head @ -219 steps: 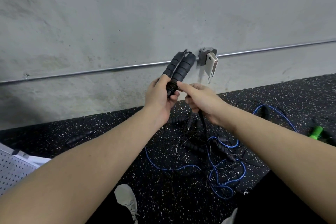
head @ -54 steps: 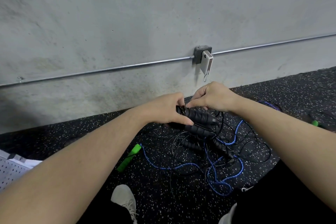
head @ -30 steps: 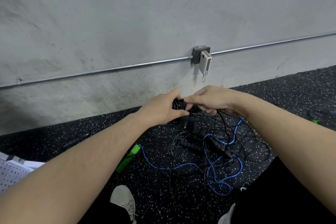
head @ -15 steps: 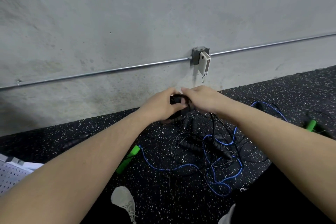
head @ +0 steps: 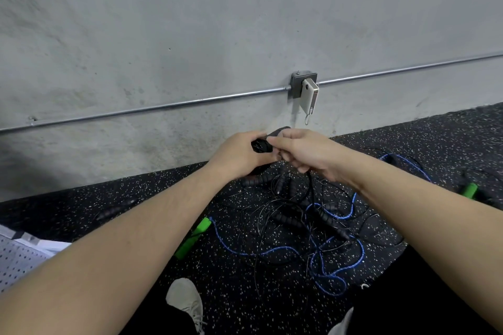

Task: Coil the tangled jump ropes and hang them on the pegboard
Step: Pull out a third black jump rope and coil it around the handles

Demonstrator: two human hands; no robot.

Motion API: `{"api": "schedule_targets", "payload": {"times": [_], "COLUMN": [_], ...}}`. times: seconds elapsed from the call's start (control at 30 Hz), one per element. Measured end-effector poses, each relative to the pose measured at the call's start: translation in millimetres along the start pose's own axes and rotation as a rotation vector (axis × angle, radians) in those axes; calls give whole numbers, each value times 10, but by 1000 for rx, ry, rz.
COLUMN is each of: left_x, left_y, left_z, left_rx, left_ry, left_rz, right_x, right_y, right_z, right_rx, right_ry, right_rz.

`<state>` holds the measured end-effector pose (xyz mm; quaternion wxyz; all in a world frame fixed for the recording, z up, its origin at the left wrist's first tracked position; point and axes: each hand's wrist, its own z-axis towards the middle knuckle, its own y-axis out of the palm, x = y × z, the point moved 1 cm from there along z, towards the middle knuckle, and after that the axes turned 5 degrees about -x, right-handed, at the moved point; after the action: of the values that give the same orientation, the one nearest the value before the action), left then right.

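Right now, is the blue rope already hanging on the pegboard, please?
No, the blue rope lies tangled on the floor, apart from the pegboard.

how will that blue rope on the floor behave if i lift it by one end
The blue rope probably hangs floppy: it lies in loose curls. It likely drags the thin black cords crossing it. Its green handle looks rigid.
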<state>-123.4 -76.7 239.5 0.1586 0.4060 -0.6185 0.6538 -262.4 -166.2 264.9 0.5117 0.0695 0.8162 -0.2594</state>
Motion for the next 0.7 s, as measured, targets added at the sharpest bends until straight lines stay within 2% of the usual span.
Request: {"api": "schedule_targets", "payload": {"times": [0.17,0.37,0.53,0.6,0.7], "left_x": [53,94,98,119,173], "left_y": [-21,-59,-66,-74,-87], "left_z": [-10,-51,-88,-113,-132], "left_rx": [62,100,67,43,38], "left_ry": [-42,-28,-50,-49,-55], "left_rz": [-349,-559,-634,-673,-862], "right_x": [-6,17,62,75,62], "right_y": [-13,-84,-155,-164,-166], "right_z": [-46,-36,-50,-68,-84], "right_rx": [4,3,-104,-120,-138], "right_ry": [10,117,159,151,90], "right_rz": [54,62,260,296,405]}}
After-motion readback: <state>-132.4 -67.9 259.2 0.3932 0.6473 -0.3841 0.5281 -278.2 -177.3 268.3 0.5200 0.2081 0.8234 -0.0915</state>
